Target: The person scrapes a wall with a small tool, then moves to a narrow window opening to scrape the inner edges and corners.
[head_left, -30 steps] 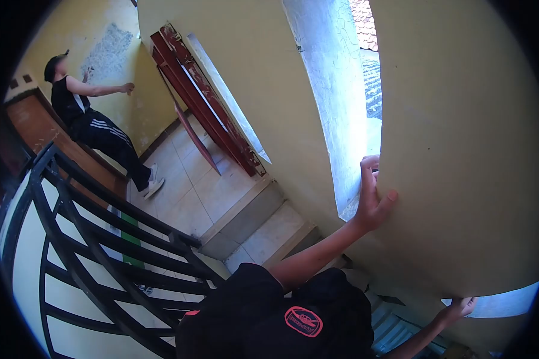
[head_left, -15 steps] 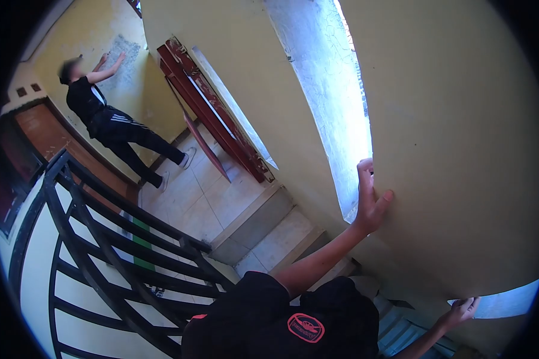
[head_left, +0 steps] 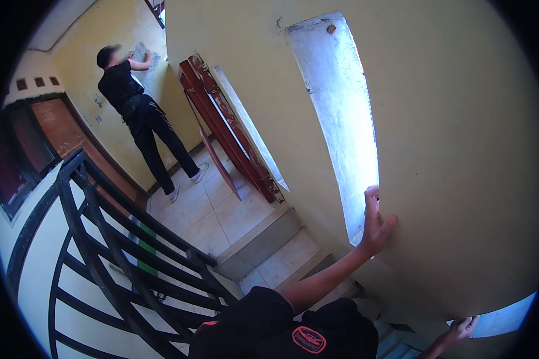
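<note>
Yellowish wall, left hand outstretched at narrow opening.

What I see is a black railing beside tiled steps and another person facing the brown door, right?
No: the head view shows the other person facing the patchy yellow wall, not the brown door. The black railing is beside the tiled steps.

Black railing; red wooden frames
</note>
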A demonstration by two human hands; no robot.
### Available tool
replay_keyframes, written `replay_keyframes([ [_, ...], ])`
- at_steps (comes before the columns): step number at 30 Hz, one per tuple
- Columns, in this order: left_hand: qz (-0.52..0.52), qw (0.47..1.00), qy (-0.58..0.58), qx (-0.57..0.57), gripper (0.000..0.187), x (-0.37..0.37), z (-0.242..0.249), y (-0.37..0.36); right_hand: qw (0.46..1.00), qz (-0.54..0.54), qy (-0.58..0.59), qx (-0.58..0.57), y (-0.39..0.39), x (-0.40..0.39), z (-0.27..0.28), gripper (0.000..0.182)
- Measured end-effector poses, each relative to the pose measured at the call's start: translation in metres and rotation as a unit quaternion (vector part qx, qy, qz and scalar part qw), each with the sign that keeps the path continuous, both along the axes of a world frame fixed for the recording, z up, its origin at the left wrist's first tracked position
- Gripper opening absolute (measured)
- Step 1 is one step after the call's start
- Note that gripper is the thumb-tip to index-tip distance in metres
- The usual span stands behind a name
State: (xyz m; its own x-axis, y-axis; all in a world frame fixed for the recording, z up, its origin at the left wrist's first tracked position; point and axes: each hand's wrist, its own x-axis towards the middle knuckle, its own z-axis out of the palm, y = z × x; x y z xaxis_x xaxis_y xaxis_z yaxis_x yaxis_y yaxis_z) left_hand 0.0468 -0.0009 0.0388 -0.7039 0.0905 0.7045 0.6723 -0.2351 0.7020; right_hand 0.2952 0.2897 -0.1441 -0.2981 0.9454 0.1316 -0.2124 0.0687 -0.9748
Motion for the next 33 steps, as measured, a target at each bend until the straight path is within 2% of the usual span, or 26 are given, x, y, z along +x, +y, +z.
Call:
replay_keyframes([
  [8,0.016,1.000,0.012,-0.003,0.069,0.000,0.001,0.001,0.999,0.032,0.003,0.013,0.017,0.006,-0.027,0.029],
  [11,0.018,1.000,0.010,-0.002,0.069,0.001,0.001,0.002,1.000,-0.015,0.004,-0.009,-0.014,-0.004,0.019,0.029],
  [13,0.026,1.000,0.013,-0.011,0.069,0.000,-0.001,0.000,1.000,-0.018,-0.005,-0.007,-0.018,-0.004,0.025,0.030],
  [17,0.016,1.000,0.008,-0.003,0.069,0.000,-0.002,0.000,1.000,-0.006,-0.005,-0.004,-0.003,0.003,-0.002,0.030],
  [23,0.025,0.999,0.011,-0.018,0.070,0.000,-0.004,0.001,0.998,-0.044,0.024,-0.023,-0.012,0.003,-0.005,0.031],
  [27,0.026,1.000,0.006,-0.009,0.070,-0.001,-0.002,0.001,0.997,-0.072,-0.029,-0.031,-0.027,0.006,0.011,0.030],
  [33,0.003,1.000,-0.004,0.002,0.071,-0.003,-0.004,0.001,0.995,-0.095,-0.016,-0.022,-0.030,0.012,0.020,0.026],
])
